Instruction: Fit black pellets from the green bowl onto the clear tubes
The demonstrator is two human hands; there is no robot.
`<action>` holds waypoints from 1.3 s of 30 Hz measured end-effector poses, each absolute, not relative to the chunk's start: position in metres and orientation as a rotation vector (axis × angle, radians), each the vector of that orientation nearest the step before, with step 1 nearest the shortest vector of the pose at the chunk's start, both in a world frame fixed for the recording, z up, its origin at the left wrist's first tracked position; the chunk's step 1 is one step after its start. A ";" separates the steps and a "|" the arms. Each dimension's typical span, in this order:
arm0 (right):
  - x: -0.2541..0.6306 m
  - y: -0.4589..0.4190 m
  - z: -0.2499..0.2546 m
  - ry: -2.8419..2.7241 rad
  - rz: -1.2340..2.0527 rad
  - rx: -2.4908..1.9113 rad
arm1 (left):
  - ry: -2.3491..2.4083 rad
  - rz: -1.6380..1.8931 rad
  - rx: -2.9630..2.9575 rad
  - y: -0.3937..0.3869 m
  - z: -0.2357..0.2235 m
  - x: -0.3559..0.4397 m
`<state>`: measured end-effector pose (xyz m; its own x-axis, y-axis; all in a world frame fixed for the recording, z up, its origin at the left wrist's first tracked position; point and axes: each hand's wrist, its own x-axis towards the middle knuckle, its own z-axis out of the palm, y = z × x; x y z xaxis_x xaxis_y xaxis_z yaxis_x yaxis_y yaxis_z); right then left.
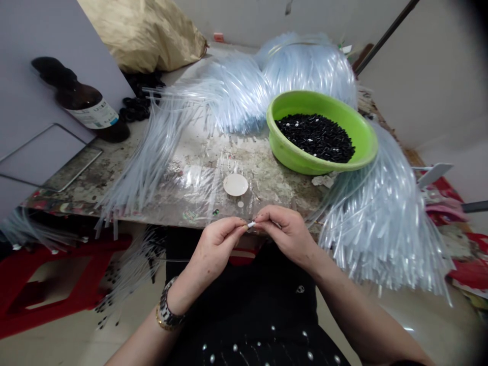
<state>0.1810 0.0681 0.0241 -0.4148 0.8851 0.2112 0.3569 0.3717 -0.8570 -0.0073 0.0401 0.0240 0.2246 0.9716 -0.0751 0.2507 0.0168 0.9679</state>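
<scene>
Both hands meet at the table's front edge, thumbs and fingertips pinched together. Between them shows a small white cylindrical piece; its exact kind is too small to make out. My left hand grips it from the left, and my right hand from the right. Just beyond the fingers, a small shallow white dish sits on the table. Further right stands a green basin holding many small black pieces with a few white bits among them.
Bundles of clear plastic tubes hang over the right edge; more tubes lie at left and a large heap at the back. A brown bottle, a wire stand and a tan sack are at left. Below is a red stool.
</scene>
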 end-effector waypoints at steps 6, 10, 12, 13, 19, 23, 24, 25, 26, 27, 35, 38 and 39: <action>0.179 0.065 0.020 -1.890 1.003 -1.132 | 1.239 0.924 1.478 0.040 0.022 -0.004; 0.180 0.061 0.016 -1.903 0.966 -1.122 | 1.201 0.877 1.477 0.041 0.020 -0.003; 0.181 0.058 0.016 -1.936 0.922 -1.099 | 1.185 0.854 1.473 0.041 0.018 -0.003; 0.181 0.057 0.016 -1.954 0.894 -1.089 | 1.179 0.848 1.469 0.041 0.017 -0.003; 0.181 0.052 0.016 -1.979 0.785 -1.062 | 1.163 0.838 1.455 0.041 0.014 -0.002; 0.182 0.058 0.016 -1.883 0.984 -1.106 | 1.163 0.817 1.430 0.042 0.015 -0.002; 0.183 0.060 0.016 -1.846 1.051 -1.119 | 1.162 0.807 1.413 0.043 0.015 -0.003; 0.183 0.062 0.017 -1.807 1.112 -1.130 | 1.161 0.797 1.392 0.043 0.015 -0.003; 0.183 0.063 0.017 -1.767 1.166 -1.138 | 1.163 0.790 1.371 0.044 0.014 -0.003; 0.183 0.065 0.017 -1.720 1.212 -1.144 | 1.166 0.789 1.349 0.044 0.014 -0.003; 0.181 0.067 0.013 -1.675 1.232 -1.146 | 1.211 0.801 1.334 0.042 0.013 -0.004; 0.180 0.065 0.013 -1.752 1.151 -1.167 | 1.210 0.799 1.342 0.042 0.014 -0.004; 0.179 0.065 0.013 -1.772 1.116 -1.178 | 1.208 0.795 1.343 0.042 0.014 -0.003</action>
<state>0.1791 0.0647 0.0128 -0.3218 0.9415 0.1006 0.3160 0.2069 -0.9259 -0.0030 0.0419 0.0137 0.2529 0.9503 -0.1816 0.2095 0.1294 0.9692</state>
